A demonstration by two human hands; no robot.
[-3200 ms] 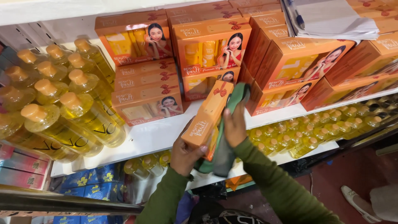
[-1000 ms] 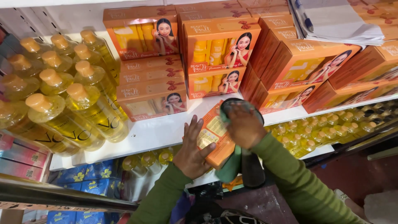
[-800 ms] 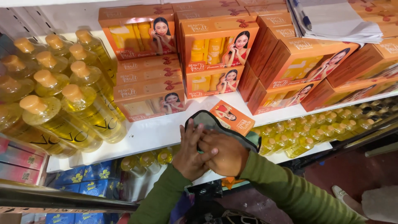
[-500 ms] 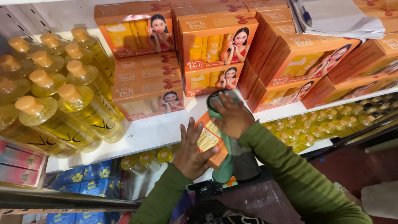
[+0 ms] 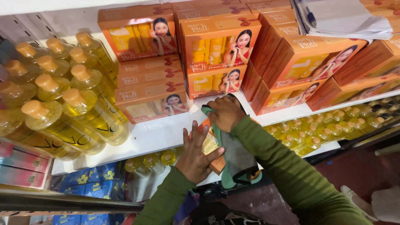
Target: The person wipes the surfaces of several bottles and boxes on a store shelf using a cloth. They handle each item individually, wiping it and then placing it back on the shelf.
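Head camera (the only view) looks down, seemingly close, at shelf (image 5: 158,133).

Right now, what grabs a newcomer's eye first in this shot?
The stacked orange boxes filling the white shelf, centre to right. Next, the rows of yellow bottles with tan caps on the left. At the shelf's front edge, the left hand steadies an orange box while the right hand presses a green cloth on it.
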